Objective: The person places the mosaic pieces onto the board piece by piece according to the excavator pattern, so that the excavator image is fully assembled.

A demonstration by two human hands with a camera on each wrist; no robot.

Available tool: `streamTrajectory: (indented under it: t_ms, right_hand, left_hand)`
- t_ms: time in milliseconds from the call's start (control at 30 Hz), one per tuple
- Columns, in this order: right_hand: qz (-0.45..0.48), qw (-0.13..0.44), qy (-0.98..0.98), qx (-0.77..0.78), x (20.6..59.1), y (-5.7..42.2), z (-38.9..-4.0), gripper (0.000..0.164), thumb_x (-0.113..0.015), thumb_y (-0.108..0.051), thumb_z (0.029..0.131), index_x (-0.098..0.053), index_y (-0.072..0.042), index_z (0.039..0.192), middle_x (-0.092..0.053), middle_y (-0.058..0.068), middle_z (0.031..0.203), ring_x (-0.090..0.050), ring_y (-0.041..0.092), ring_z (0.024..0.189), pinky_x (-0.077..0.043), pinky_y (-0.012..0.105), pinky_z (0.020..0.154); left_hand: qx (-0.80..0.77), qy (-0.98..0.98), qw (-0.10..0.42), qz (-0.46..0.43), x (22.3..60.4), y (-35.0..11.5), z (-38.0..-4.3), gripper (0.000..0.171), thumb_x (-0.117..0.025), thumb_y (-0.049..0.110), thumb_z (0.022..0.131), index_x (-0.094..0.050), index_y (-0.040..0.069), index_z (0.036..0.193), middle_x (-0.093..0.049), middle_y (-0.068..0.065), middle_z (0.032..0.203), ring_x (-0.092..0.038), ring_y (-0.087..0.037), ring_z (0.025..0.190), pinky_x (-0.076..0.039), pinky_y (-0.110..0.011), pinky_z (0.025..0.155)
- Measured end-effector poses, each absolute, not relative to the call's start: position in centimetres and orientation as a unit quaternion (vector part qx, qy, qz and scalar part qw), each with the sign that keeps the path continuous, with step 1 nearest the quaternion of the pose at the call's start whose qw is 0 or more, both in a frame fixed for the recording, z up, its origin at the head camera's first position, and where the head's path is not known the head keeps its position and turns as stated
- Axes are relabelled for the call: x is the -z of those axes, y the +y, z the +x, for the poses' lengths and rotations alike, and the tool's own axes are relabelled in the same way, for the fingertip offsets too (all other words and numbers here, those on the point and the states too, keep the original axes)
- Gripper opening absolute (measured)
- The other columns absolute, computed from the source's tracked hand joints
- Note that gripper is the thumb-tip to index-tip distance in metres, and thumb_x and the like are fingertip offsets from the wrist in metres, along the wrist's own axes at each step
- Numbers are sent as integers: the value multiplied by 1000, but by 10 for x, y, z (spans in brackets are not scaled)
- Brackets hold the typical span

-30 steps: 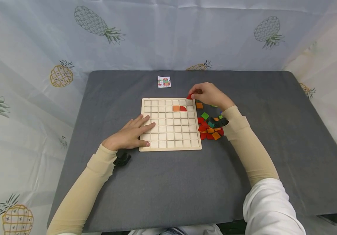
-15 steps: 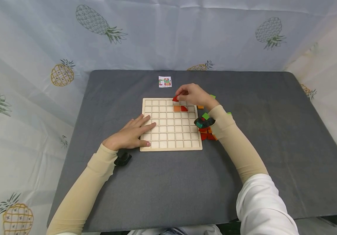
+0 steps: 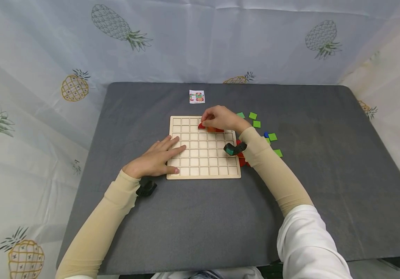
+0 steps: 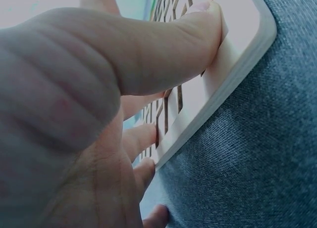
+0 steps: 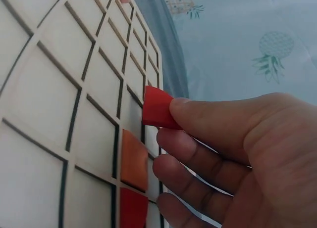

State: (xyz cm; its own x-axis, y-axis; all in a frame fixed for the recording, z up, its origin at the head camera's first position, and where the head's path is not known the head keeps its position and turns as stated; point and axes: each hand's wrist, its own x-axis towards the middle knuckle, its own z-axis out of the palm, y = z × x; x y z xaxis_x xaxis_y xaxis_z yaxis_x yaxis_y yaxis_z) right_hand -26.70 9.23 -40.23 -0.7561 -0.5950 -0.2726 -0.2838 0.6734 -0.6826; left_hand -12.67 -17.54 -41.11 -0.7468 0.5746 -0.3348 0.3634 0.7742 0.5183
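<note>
A pale wooden grid board (image 3: 203, 178) lies on the grey table. My left hand (image 3: 154, 158) rests with spread, straight fingers on the board's left side; its thumb (image 4: 183, 45) presses the rim near a corner. Between thumb and fingers my right hand (image 3: 220, 118) pinches a red tile with one rounded edge (image 5: 157, 108), held over a cell in the second row from the far edge. Just right of that cell sit an orange square tile (image 5: 133, 161) and another red tile (image 5: 133, 208), side by side in their cells.
Right of the board lie loose green tiles (image 3: 272, 136), a blue piece (image 3: 266, 134) and red tiles (image 3: 242, 161), partly hidden by my right forearm. A small card with a coloured pattern (image 3: 197, 97) lies beyond the board. A pineapple-print curtain (image 3: 200, 42) hangs behind the table.
My right hand has carried the red tile left from the board's far right corner, then nearer, to the cell beside the orange tile. The left hand has stayed in place.
</note>
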Motion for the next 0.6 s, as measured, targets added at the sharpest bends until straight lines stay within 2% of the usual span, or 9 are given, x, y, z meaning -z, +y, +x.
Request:
streamTrajectory:
  t_ms: [233, 600]
  right_hand:
    - [-263, 243, 888, 288, 406, 91, -268, 13, -64, -20, 101, -72, -11, 104, -71, 9, 103, -60, 23, 91, -49, 36, 82]
    - [-290, 226, 900, 234, 408, 89, -267, 15, -61, -20, 103, -73, -11, 105, -63, 10, 112, -57, 25, 99, -48, 40, 90]
  left_hand:
    - [-218, 910, 245, 255, 412, -174, -128, 79, -71, 34, 94, -31, 18, 161, -8, -14, 172, 2, -36, 160, -6, -63, 126]
    - [-221, 910, 242, 255, 413, -175, -127, 78, -71, 31, 95, -32, 16, 161, -9, -15, 172, 1, -38, 160, -6, -64, 125]
